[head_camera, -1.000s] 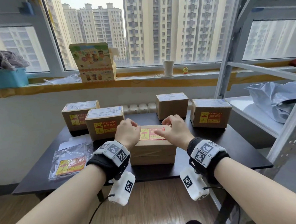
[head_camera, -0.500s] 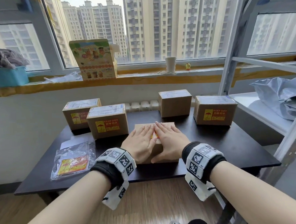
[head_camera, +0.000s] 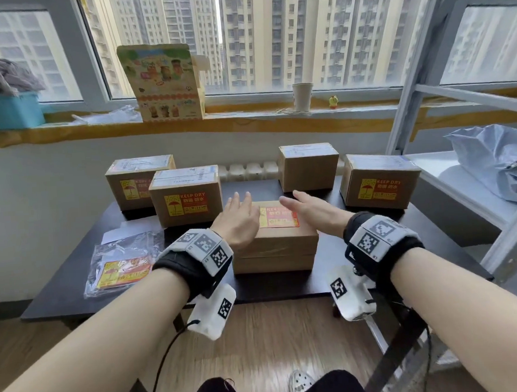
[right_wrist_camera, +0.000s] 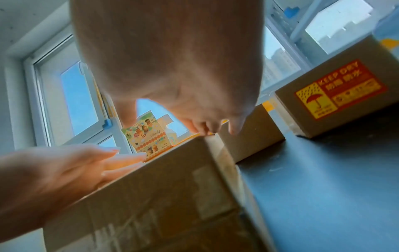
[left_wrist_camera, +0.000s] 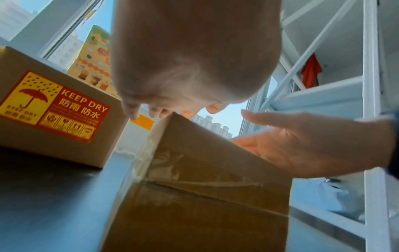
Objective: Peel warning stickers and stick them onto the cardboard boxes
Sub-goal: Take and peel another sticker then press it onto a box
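Observation:
A low cardboard box [head_camera: 275, 246] lies at the middle of the black table [head_camera: 329, 252]. A red and yellow KEEP DRY sticker [head_camera: 279, 217] lies flat on its top. My left hand [head_camera: 237, 218] is open with straight fingers over the left part of the box top [left_wrist_camera: 215, 153]. My right hand [head_camera: 309, 211] is open over the right part, fingers pointing away from me. Neither hand holds anything. In the left wrist view the right hand [left_wrist_camera: 313, 141] hovers just above the top edge. A clear bag of stickers [head_camera: 123, 267] lies at the front left.
Two stickered boxes [head_camera: 188, 196] [head_camera: 139, 181] stand at the left, a plain box [head_camera: 308, 166] behind, another stickered box [head_camera: 379, 180] at the right. A metal shelf [head_camera: 460, 185] with a grey bag [head_camera: 495, 159] flanks the table's right side. A colourful carton [head_camera: 164, 81] and cup [head_camera: 302, 97] stand on the sill.
Both hands lay flat side by side over the sticker half a second ago. They have since slid apart to the left and right, uncovering it.

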`<state>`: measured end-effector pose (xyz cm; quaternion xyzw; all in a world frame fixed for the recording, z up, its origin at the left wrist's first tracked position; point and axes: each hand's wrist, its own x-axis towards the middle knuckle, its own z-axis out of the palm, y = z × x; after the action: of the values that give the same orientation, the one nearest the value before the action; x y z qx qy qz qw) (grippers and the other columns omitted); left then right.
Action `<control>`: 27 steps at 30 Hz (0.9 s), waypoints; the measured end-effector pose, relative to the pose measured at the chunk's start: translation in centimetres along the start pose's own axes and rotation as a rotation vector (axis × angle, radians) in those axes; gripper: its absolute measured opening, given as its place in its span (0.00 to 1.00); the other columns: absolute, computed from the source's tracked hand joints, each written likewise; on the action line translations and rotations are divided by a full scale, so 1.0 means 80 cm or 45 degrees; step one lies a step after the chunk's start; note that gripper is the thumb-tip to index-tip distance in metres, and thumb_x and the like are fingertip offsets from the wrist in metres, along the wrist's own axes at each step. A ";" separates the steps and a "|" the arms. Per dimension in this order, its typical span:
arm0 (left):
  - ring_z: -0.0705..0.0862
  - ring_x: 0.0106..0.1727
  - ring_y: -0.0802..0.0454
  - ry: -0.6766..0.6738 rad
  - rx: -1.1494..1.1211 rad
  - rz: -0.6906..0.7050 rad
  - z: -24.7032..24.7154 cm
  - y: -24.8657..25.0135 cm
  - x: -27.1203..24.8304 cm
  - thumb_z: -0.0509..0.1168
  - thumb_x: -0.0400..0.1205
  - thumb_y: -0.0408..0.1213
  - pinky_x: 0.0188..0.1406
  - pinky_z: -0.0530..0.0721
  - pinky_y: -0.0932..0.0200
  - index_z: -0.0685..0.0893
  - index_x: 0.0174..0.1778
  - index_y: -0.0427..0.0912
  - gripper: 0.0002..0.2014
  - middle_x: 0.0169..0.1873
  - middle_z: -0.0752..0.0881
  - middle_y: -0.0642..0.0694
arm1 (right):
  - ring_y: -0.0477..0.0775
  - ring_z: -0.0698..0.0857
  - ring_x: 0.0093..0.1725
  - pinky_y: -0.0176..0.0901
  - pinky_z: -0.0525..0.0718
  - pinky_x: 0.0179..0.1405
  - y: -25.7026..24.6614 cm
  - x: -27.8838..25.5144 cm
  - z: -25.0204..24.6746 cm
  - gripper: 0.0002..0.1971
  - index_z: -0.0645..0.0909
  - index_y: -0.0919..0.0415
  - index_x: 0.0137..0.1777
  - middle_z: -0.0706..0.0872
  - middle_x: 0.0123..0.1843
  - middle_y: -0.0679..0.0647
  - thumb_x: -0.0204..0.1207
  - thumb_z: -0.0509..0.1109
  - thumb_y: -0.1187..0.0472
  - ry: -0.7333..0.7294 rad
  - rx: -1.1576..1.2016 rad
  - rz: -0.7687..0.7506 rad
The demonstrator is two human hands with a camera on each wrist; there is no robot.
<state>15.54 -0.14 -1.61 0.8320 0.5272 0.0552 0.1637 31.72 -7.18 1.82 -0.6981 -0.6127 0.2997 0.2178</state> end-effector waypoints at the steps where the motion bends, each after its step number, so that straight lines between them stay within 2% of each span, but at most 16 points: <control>1: 0.43 0.84 0.37 -0.009 0.003 -0.046 -0.001 0.001 0.006 0.35 0.87 0.42 0.83 0.47 0.42 0.51 0.82 0.33 0.28 0.83 0.47 0.35 | 0.56 0.64 0.80 0.46 0.60 0.77 -0.003 0.009 0.004 0.32 0.56 0.64 0.81 0.63 0.82 0.58 0.84 0.52 0.44 0.101 0.021 0.020; 3: 0.53 0.82 0.34 0.001 0.023 -0.094 -0.002 0.009 0.016 0.36 0.86 0.43 0.80 0.55 0.40 0.58 0.80 0.33 0.28 0.81 0.58 0.34 | 0.62 0.73 0.72 0.52 0.69 0.72 -0.009 0.029 0.014 0.25 0.68 0.66 0.73 0.75 0.73 0.62 0.85 0.49 0.50 0.236 -0.105 0.065; 5: 0.65 0.74 0.31 0.027 0.014 -0.132 -0.002 0.017 0.027 0.38 0.87 0.40 0.74 0.64 0.39 0.64 0.75 0.33 0.24 0.74 0.68 0.32 | 0.67 0.75 0.69 0.56 0.71 0.68 -0.012 0.047 0.024 0.22 0.74 0.67 0.64 0.77 0.67 0.65 0.84 0.47 0.53 0.292 -0.250 0.109; 6: 0.67 0.72 0.29 0.020 0.016 -0.162 -0.003 0.020 0.031 0.38 0.87 0.38 0.72 0.66 0.40 0.65 0.74 0.32 0.23 0.72 0.69 0.30 | 0.67 0.74 0.69 0.57 0.70 0.67 -0.014 0.052 0.028 0.22 0.74 0.66 0.64 0.77 0.67 0.65 0.83 0.47 0.54 0.302 -0.309 0.133; 9: 0.67 0.72 0.30 0.037 0.006 -0.209 0.002 0.025 0.040 0.41 0.87 0.38 0.67 0.67 0.40 0.67 0.73 0.34 0.22 0.72 0.68 0.33 | 0.65 0.70 0.72 0.58 0.67 0.68 -0.012 0.059 0.037 0.23 0.72 0.65 0.68 0.74 0.71 0.65 0.85 0.45 0.52 0.335 -0.464 0.166; 11: 0.68 0.71 0.32 0.054 0.011 -0.270 0.010 0.028 0.042 0.42 0.86 0.42 0.63 0.70 0.41 0.68 0.71 0.37 0.22 0.70 0.67 0.36 | 0.63 0.68 0.73 0.59 0.66 0.69 -0.008 0.062 0.045 0.23 0.71 0.63 0.69 0.73 0.72 0.63 0.85 0.44 0.51 0.372 -0.525 0.165; 14: 0.70 0.70 0.35 0.046 -0.042 -0.370 0.014 0.030 0.047 0.42 0.85 0.47 0.61 0.71 0.41 0.66 0.71 0.40 0.22 0.68 0.66 0.39 | 0.62 0.67 0.73 0.60 0.65 0.69 -0.010 0.064 0.049 0.24 0.70 0.62 0.70 0.72 0.73 0.63 0.85 0.43 0.50 0.396 -0.519 0.194; 18: 0.67 0.69 0.36 0.028 0.011 -0.326 0.014 0.031 0.052 0.39 0.84 0.48 0.52 0.70 0.40 0.69 0.69 0.43 0.24 0.67 0.68 0.42 | 0.61 0.66 0.74 0.61 0.63 0.70 -0.011 0.068 0.049 0.25 0.69 0.62 0.71 0.71 0.74 0.61 0.85 0.43 0.49 0.380 -0.502 0.235; 21: 0.72 0.66 0.37 0.059 0.017 -0.298 0.015 0.028 0.053 0.37 0.85 0.50 0.48 0.67 0.44 0.69 0.67 0.41 0.25 0.64 0.69 0.40 | 0.61 0.66 0.74 0.63 0.62 0.70 -0.011 0.071 0.052 0.26 0.69 0.62 0.71 0.72 0.74 0.61 0.84 0.42 0.47 0.401 -0.544 0.227; 23: 0.74 0.66 0.37 0.064 -0.004 -0.295 0.015 0.029 0.050 0.38 0.85 0.49 0.49 0.68 0.46 0.69 0.67 0.41 0.23 0.65 0.70 0.39 | 0.61 0.66 0.74 0.63 0.63 0.70 -0.009 0.070 0.049 0.26 0.69 0.62 0.71 0.72 0.73 0.61 0.84 0.42 0.47 0.387 -0.537 0.216; 27: 0.77 0.65 0.34 0.098 -0.055 -0.275 0.005 0.030 0.035 0.41 0.88 0.47 0.59 0.73 0.45 0.68 0.68 0.39 0.21 0.65 0.70 0.35 | 0.66 0.68 0.71 0.61 0.68 0.68 -0.004 0.075 0.039 0.23 0.71 0.61 0.68 0.74 0.71 0.62 0.84 0.44 0.50 0.329 -0.458 0.188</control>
<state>18.94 1.32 -1.40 0.7639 0.6183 0.0805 0.1665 29.78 -1.43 -1.10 -0.8011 -0.5706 0.1087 0.1440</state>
